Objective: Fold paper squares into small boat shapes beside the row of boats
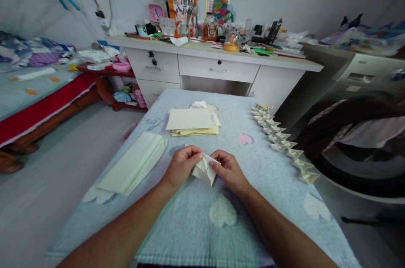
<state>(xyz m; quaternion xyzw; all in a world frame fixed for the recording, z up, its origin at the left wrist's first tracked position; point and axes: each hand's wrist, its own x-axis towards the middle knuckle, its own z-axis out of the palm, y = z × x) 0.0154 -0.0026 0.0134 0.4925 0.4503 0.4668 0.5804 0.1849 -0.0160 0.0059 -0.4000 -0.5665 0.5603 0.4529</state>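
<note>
Between fingers (195,159), folded paper (203,171), edges partly hidden.

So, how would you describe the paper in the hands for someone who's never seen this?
Find the big pale blue cloth, front and centre. Near its middle, the left hand and right hand pinch a small, off-white folded paper between them. Unlike the flat stack of paper beyond it and the row of folded pieces along the cloth's right side, it alone is held.

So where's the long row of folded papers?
In the head view, the row of folded papers runs down the blue tablecloth's right side, between its pink heart and the washing machine.
</note>
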